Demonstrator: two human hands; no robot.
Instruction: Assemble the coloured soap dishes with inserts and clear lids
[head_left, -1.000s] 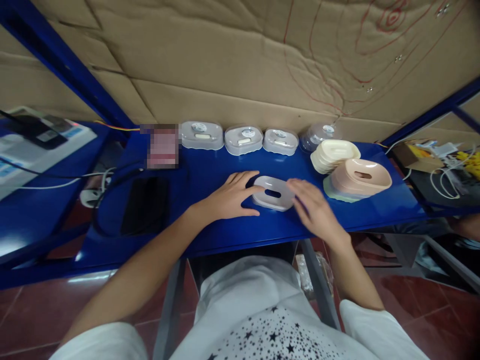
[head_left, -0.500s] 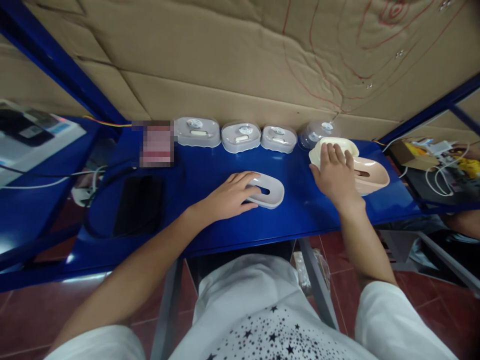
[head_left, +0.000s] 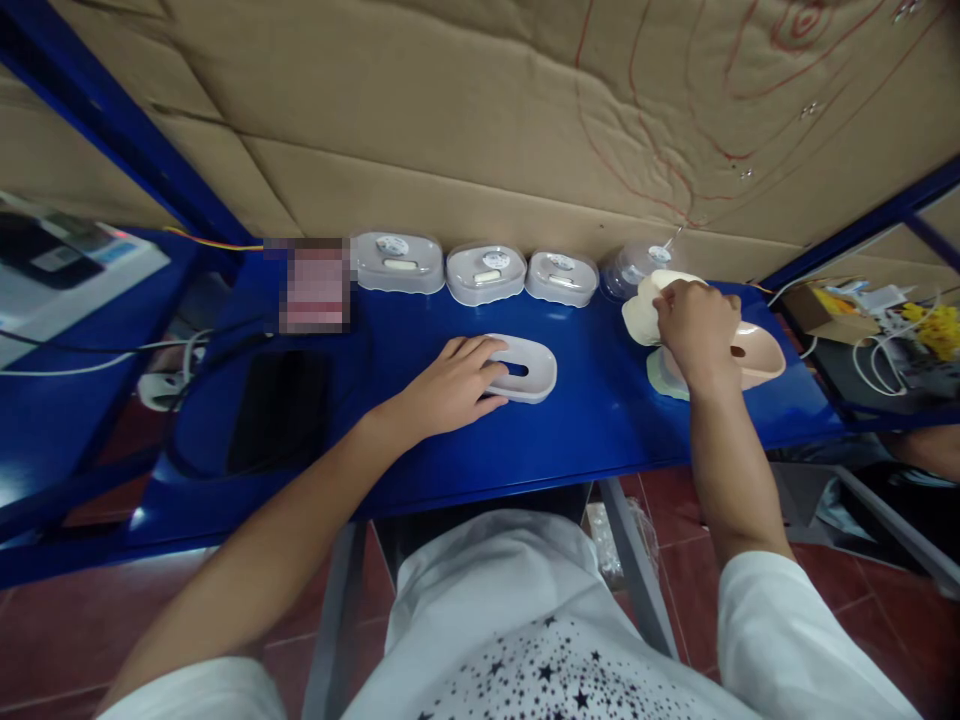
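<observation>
The far side is closed off by cardboard, and before it a blue table is seen. At the right a pink stack of trays is set, with a pale green tray under it; just beside it, farther off, a cream stack is placed. Along the far edge clear-lidded boxes are lined up, and clear covers are partly hidden behind the cream stack. The grey tray is laid flat near the table's middle. Its left end is held by the left hand, fingers slightly parted and bent over the rim, thumb at the near side. The cream stack is touched by the right hand, fingers curled down; whether anything is gripped cannot be told.

The grey tray is judged light, stiff and rather slippery, unlikely to be broken easily, and best taken by the rim at either end.

One grey tray, three boxes and two main stacks are counted; the trays within the stacks cannot be counted.
</observation>
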